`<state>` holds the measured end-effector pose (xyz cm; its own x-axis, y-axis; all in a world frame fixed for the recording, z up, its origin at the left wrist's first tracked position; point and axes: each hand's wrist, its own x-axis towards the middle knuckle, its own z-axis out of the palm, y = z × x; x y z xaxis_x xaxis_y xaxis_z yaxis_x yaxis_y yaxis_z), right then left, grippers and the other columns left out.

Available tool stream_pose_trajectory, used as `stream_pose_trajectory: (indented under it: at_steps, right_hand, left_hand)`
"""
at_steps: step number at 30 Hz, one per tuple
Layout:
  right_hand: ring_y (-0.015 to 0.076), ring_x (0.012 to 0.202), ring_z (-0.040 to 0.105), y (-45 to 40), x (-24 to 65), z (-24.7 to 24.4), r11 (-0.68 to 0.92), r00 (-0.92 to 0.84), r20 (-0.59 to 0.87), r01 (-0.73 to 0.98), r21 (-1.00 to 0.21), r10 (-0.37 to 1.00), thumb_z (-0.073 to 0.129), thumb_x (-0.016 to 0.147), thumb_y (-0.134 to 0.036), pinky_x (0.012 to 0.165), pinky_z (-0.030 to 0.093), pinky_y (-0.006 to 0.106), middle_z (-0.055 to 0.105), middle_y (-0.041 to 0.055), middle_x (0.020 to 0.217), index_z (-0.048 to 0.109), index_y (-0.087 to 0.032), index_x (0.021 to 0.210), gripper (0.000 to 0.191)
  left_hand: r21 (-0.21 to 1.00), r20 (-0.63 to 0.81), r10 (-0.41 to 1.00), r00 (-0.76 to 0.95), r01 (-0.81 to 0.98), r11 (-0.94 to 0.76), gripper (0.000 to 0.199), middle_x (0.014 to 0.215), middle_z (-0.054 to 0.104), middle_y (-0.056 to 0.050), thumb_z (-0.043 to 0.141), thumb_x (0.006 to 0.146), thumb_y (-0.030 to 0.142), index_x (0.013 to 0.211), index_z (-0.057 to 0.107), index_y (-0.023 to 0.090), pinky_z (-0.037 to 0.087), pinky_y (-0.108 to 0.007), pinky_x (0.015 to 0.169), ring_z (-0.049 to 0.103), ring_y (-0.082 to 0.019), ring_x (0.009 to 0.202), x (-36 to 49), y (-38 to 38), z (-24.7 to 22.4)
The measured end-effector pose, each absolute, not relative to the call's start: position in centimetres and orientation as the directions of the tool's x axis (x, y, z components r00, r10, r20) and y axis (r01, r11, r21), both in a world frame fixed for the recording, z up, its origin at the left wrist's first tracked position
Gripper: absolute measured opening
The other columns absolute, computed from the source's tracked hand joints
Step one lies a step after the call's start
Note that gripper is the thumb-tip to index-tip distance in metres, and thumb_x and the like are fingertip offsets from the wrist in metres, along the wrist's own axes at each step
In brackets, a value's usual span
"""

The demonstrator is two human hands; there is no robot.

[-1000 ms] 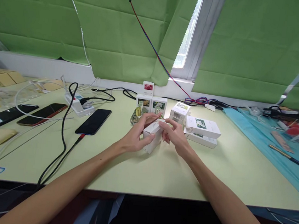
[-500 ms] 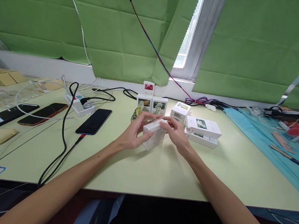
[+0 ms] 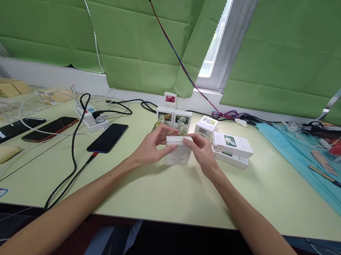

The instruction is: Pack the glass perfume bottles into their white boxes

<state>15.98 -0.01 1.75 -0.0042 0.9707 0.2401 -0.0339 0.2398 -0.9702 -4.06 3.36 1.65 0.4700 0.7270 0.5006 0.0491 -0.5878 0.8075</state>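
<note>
A small white carton [image 3: 178, 154] with lines of fine print on its near face is held upright just above or on the table, in the middle. My left hand [image 3: 153, 145] grips its left side, thumb along the upper edge. On the other side my right hand [image 3: 200, 150] pinches the top right corner with thumb and fingers. The carton's far side is hidden. Right behind it stand glass bottles with shiny caps [image 3: 181, 126], partly covered by my fingers. Further back, flower-printed boxes [image 3: 165, 114] are stacked, a red-pictured box [image 3: 170, 100] on top.
More white boxes [image 3: 232, 144] lie stacked right of my right hand. A phone on a cable [image 3: 107, 138], a power strip [image 3: 93, 120] and other phones [image 3: 50, 129] are on the left. Blue sheeting [image 3: 300, 169] with a brush-like stick [image 3: 332, 180] covers the right side.
The white carton has been turned so its printed face now points toward me instead of to the right. Both hands keep hold of it, the left shifting slightly.
</note>
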Motion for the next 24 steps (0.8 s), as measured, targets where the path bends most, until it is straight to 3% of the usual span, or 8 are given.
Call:
stream_pose_trajectory:
  at_steps: [7,12,24]
  right_hand:
    - [0.0195,0.084,0.064,0.2,16.0,1.5,0.279,0.032,0.280,0.015,-0.960,0.960,0.078,0.076,-0.050,0.076,0.050,0.033,0.071,0.0022,0.088,0.069,-0.024,0.085,0.030]
    - [0.0192,0.084,0.064,0.3,16.1,1.3,0.285,0.038,0.286,0.031,-0.958,0.957,0.076,0.078,-0.050,0.076,0.051,0.033,0.070,0.0027,0.090,0.069,-0.023,0.086,0.029]
    - [0.0193,0.085,0.064,0.1,16.2,1.4,0.296,0.037,0.298,0.050,-0.954,0.954,0.075,0.079,-0.050,0.077,0.051,0.033,0.069,0.0033,0.091,0.069,-0.023,0.084,0.028]
  left_hand:
    - [0.712,0.611,0.712,0.346,0.153,-0.685,0.031,0.100,0.062,-0.005,0.076,0.085,0.040,0.086,0.051,0.021,0.056,-0.039,0.091,0.065,-0.019,0.097,-4.2,3.3,2.1]
    - [0.644,0.680,0.659,0.322,0.168,-0.746,0.025,0.098,0.061,-0.008,0.068,0.091,0.040,0.077,0.063,0.020,0.055,-0.038,0.081,0.064,-0.021,0.093,-4.7,3.3,2.3]
    - [0.648,0.684,0.679,0.266,0.205,-0.734,0.019,0.103,0.066,-0.007,0.076,0.086,0.038,0.077,0.073,0.022,0.054,-0.041,0.090,0.065,-0.022,0.100,-5.1,3.0,3.1]
